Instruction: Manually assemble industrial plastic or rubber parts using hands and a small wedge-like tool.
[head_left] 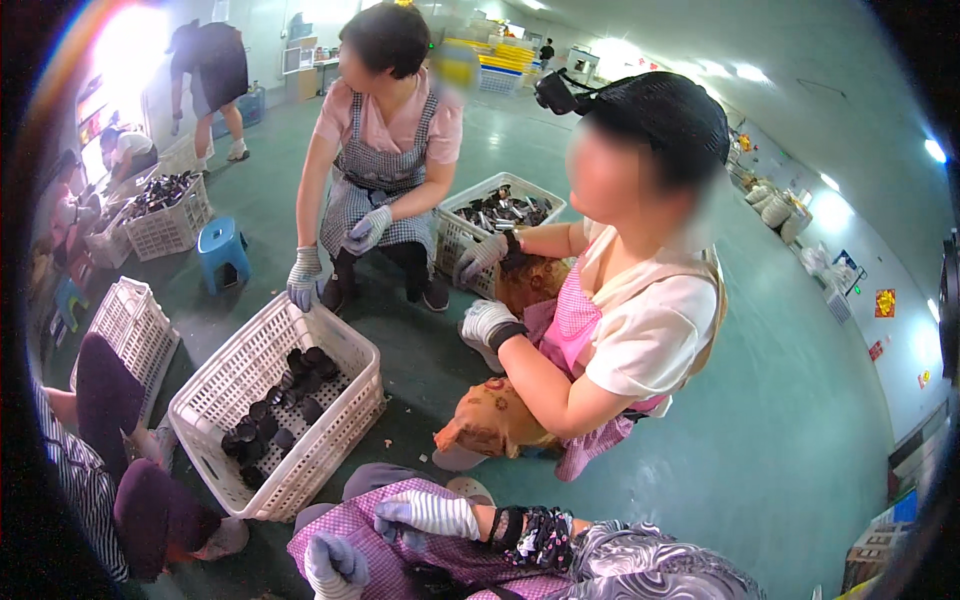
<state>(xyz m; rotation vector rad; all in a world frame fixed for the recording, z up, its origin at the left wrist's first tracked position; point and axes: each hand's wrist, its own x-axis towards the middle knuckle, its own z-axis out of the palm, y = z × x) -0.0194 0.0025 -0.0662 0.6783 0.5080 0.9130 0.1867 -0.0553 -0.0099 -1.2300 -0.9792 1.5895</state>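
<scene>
Many black pieces (268,425) — small, rounded, clustered.

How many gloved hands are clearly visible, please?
6: the wearer's left hand and right hand, low down; two on the person opposite, one at the crate's rim; two on the capped person. Others may be hidden.

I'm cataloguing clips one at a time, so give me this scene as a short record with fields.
Left hand: gloved, curled, over the pink checked apron; grip contents unclear
Right hand: striped glove, curled, above the lap; grip contents unclear
Nearest crate: white crate, slatted, with dark pieces inside
Co-worker ahead: one gloved hand at that crate's far rim
Co-worker at right: black cap, gloves, seated low
Nearby: blue stool, left of the co-worker ahead
</scene>
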